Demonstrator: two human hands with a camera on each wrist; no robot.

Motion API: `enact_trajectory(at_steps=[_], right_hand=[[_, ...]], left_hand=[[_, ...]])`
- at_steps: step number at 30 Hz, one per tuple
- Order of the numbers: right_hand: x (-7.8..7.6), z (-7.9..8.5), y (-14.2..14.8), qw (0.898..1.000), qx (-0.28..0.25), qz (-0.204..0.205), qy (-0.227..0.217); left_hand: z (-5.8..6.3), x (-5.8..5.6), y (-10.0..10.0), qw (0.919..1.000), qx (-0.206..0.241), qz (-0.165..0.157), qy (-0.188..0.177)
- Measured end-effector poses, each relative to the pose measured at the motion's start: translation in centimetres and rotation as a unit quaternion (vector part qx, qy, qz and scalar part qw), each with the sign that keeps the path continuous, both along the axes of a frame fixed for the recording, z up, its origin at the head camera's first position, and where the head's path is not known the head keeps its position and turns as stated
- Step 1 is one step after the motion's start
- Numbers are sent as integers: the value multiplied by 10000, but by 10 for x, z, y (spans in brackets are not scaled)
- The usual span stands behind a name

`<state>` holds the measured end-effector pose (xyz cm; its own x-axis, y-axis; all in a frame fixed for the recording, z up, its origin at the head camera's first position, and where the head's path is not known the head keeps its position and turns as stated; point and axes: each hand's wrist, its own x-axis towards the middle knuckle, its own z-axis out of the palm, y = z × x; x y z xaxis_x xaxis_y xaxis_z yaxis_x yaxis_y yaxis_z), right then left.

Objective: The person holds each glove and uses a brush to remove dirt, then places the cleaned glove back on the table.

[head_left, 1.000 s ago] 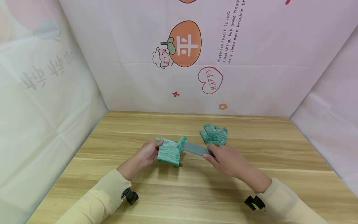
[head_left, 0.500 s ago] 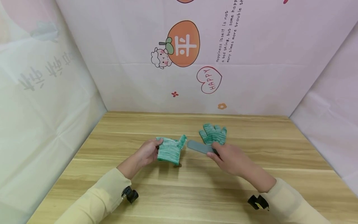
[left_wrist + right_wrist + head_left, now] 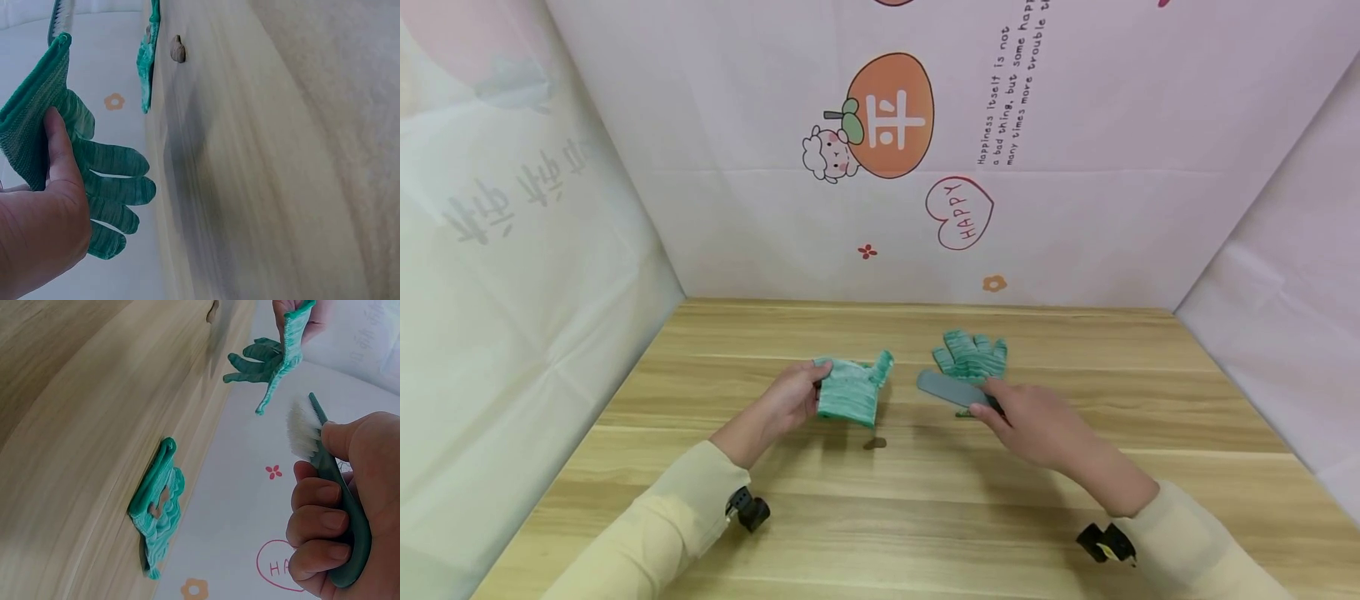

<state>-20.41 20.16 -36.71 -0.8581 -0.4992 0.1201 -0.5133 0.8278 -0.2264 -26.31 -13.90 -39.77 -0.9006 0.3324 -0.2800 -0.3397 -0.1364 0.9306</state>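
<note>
My left hand (image 3: 792,397) pinches a green knitted glove (image 3: 850,392) at its cuff, raised over the table. In the left wrist view the fingers of this glove (image 3: 119,187) spread and hang toward the wood. My right hand (image 3: 1037,422) grips a brush (image 3: 951,389) by its curved dark green handle. Its white bristles (image 3: 301,431) show in the right wrist view, apart from the raised glove. Behind the brush, a second green glove (image 3: 976,357) lies flat on the table, partly covered by the brush and right hand. A brown patch (image 3: 161,503) marks that glove.
A small brown spot (image 3: 875,443) lies on the wooden table (image 3: 880,517) below the raised glove. White printed cloth (image 3: 760,208) stands along the table's back, with more cloth at both sides. A small black camera (image 3: 748,508) is strapped to each wrist.
The brush has drawn away to the right from the raised glove, which it overlapped a second ago. My left hand has lifted that glove slightly. The glove on the table stays put.
</note>
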Motion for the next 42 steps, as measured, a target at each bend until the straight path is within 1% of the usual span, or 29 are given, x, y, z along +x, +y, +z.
enact_trajectory(at_steps=[7, 10, 14, 18, 22, 29, 35, 42], right_hand=[[2, 3, 9, 9997, 56, -226, -43], [2, 3, 12, 9996, 43, -269, 5], [3, 4, 16, 9994, 26, -349, -5], [4, 4, 22, 9988, 23, -482, -125], [5, 4, 27, 9985, -17, -525, -179], [6, 3, 31, 9986, 15, -533, -64], [6, 1, 33, 9985, 14, -555, 28], [5, -1, 35, 9984, 64, -556, 73]], left_hand=[[4, -7, -3, 9999, 84, 89, -12], [6, -10, -5, 9999, 118, 55, 46], [8, -16, -6, 9999, 28, 46, 127], [9, -24, -4, 9997, -178, 121, 89], [12, -33, -2, 9992, -346, 188, 55], [13, -47, 1, 9981, -596, 174, 5], [10, -60, 9, 9952, -967, 101, 94], [4, -76, 18, 9898, -1405, 175, 156]])
